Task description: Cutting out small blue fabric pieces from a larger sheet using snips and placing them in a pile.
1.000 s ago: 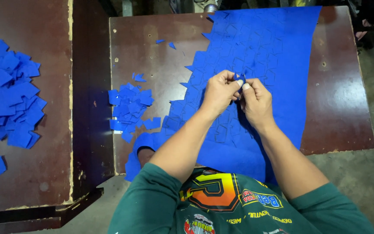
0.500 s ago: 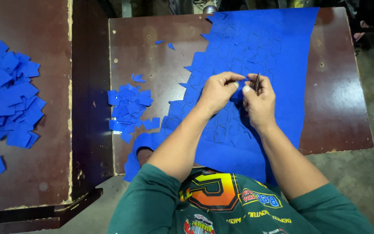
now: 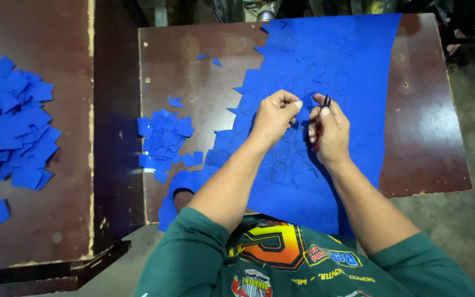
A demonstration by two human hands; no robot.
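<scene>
A large blue sheet (image 3: 347, 66) scored with many cut outlines lies across a brown table (image 3: 199, 71); its left edge is jagged where pieces are gone. My left hand (image 3: 273, 115) is curled over the middle of the sheet, fingertips pinching at the blue material. My right hand (image 3: 331, 129) is beside it, closed on a small dark snipping tool with a red handle (image 3: 321, 118), its tip pointing up between the two hands. Both forearms reach out from green sleeves.
A heap of cut blue pieces (image 3: 166, 140) lies on the table left of the sheet. A bigger pile of blue pieces (image 3: 12, 132) sits on a second brown table (image 3: 39, 242) at the far left. A dark gap separates the tables. Concrete floor (image 3: 468, 231) is at right.
Both hands have drawn slightly apart; the right hand now shows the small tool upright, and the left hand has shifted a little left on the sheet.
</scene>
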